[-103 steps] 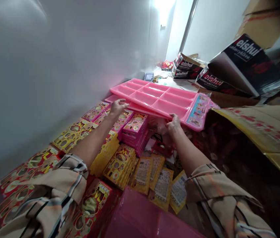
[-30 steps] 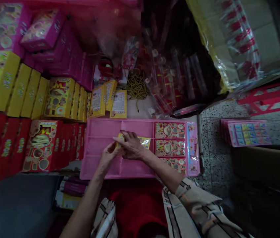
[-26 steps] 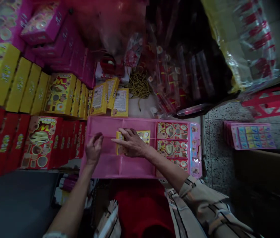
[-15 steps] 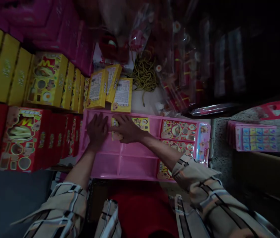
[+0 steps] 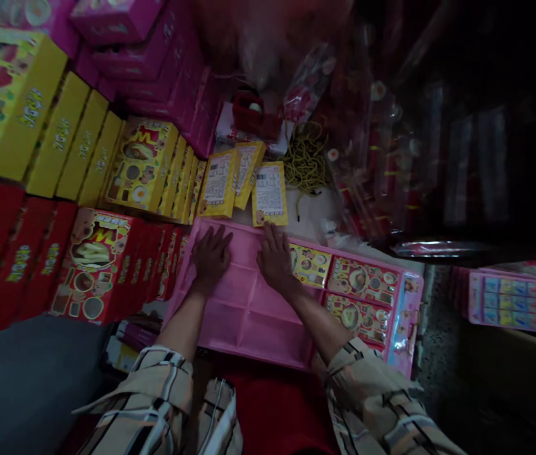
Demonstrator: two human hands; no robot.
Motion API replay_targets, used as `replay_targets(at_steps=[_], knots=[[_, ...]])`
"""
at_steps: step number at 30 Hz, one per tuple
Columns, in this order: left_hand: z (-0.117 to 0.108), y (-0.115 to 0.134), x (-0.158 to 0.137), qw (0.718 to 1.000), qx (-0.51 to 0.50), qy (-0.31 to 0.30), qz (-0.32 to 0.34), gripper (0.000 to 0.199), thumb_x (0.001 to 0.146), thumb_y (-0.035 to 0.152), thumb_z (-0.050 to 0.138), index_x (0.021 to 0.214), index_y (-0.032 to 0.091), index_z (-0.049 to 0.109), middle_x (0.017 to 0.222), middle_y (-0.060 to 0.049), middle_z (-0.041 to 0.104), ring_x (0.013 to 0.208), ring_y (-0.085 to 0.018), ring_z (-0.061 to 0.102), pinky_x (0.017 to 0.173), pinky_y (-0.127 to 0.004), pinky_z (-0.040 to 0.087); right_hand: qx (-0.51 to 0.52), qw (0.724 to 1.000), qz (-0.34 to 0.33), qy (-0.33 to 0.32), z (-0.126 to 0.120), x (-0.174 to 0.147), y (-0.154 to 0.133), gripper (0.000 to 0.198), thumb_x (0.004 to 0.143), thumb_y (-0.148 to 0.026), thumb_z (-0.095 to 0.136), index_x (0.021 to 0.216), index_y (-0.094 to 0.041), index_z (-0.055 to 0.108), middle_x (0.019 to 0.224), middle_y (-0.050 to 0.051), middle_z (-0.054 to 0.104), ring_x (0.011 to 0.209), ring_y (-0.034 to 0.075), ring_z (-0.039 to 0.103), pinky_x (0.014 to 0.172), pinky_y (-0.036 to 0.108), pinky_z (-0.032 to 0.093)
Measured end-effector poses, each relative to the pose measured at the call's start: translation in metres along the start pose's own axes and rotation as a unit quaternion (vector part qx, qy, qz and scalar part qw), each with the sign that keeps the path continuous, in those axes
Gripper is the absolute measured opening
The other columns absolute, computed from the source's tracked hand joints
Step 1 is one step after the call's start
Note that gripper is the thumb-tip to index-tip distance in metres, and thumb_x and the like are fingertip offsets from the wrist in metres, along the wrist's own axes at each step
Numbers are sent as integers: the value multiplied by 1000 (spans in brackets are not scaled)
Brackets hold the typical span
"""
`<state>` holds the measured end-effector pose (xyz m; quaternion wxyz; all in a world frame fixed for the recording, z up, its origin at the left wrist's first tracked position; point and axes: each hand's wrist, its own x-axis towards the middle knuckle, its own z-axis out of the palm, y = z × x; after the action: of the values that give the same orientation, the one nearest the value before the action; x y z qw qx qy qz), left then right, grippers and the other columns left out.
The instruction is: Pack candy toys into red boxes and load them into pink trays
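Note:
A pink compartment tray (image 5: 268, 338) lies in front of me. My left hand (image 5: 212, 258) rests over its upper left compartment, fingers spread and holding nothing. My right hand (image 5: 275, 260) lies over the top middle compartment, fingers stretched out, their tips at the lower edge of a yellow box (image 5: 269, 193) lying back side up beyond the tray. Partly behind this hand, a yellow picture box (image 5: 309, 264) sits in the top row. Red picture boxes (image 5: 363, 280) fill compartments to its right, the lowest one mostly hidden by my right forearm.
Stacked yellow boxes (image 5: 142, 167) and red boxes (image 5: 95, 265) stand at left, magenta boxes (image 5: 154, 60) behind them. Two more yellow boxes (image 5: 220, 183) lie past the tray. A greenish-yellow cord heap (image 5: 306, 158) and clear-wrapped packets (image 5: 367, 170) are farther back. Pink packs (image 5: 517, 297) lie right.
The yellow box in the tray has slid right, up beside the red box. My right hand has moved off it to the loose yellow box beyond the rim. The view has turned left.

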<state>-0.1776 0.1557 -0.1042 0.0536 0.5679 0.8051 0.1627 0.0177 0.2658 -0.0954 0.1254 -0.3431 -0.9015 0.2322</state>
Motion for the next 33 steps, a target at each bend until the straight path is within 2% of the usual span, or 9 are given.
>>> replay_targets(at_steps=[3, 8, 11, 14, 20, 22, 25, 28, 33], knots=[[-1, 3, -1, 1000, -12, -8, -6, 51, 94, 24, 53, 143, 33, 64, 158, 0, 52, 153, -33, 37, 116, -55, 31, -19, 1000, 13, -7, 7, -8, 2, 61, 105, -33, 46, 162, -16, 33, 173, 17, 22, 162, 34, 12, 127, 64, 12], [-1, 1, -2, 998, -52, -24, -9, 54, 91, 23, 57, 144, 33, 64, 160, 1, 49, 153, -33, 36, 116, -55, 31, 8, 998, 52, 35, -26, 9, 4, 62, 102, -47, 54, 154, -16, 44, 159, 22, 44, 151, 35, 34, 122, 61, 26], [3, -2, -1, 998, -62, -14, -3, 55, 89, 22, 58, 143, 33, 65, 160, 1, 49, 153, -34, 37, 116, -55, 31, 27, 964, 222, 145, -45, 57, 9, 81, 88, -55, 72, 151, -14, 44, 147, 25, 51, 138, 38, 46, 114, 59, 37], [5, -7, -2, 997, -72, -11, -6, 53, 89, 23, 59, 141, 33, 66, 159, 1, 51, 153, -34, 37, 116, -56, 33, 77, 911, 391, 104, -46, 112, 14, 101, 68, -51, 89, 146, -5, 44, 126, 25, 64, 115, 38, 61, 100, 55, 48], [-16, 14, 3, 976, -205, 49, -52, 37, 92, 41, 68, 126, 27, 74, 148, -6, 63, 148, -32, 46, 121, -55, 35, 114, 936, 327, 57, -82, 109, -12, 50, 86, -27, 66, 133, -11, 59, 113, 13, 66, 90, 24, 64, 82, 36, 50], [-27, 49, 9, 925, -345, 91, -133, 44, 89, 48, 72, 125, 23, 74, 144, -10, 65, 141, -31, 53, 120, -50, 40, 48, 962, 262, 65, -99, 74, -29, 62, 85, -18, 62, 147, -14, 52, 125, 16, 60, 96, 26, 62, 85, 37, 48], [-40, 114, 16, 758, -605, 27, -242, 59, 83, 54, 78, 128, 16, 70, 130, -14, 72, 122, -31, 67, 105, -42, 53, -81, 989, 123, 28, -107, 12, -48, 61, 92, -16, 57, 152, -20, 50, 121, 16, 61, 100, 28, 59, 87, 41, 47], [-40, 154, 12, 615, -707, -48, -346, 62, 69, 50, 89, 116, 13, 73, 109, -12, 77, 94, -26, 74, 82, -34, 59, -95, 994, 43, -29, -102, -41, -39, 53, 93, -26, 63, 146, -22, 58, 128, 17, 60, 110, 33, 57, 92, 46, 48], [-31, 159, -30, 569, -699, -103, -420, 67, 57, 43, 95, 113, 15, 72, 105, -11, 78, 84, -25, 74, 73, -36, 61, 122, 982, 123, 74, -119, -79, 14, 52, 88, -47, 71, 133, -20, 64, 124, 15, 61, 115, 32, 59, 98, 49, 52]])
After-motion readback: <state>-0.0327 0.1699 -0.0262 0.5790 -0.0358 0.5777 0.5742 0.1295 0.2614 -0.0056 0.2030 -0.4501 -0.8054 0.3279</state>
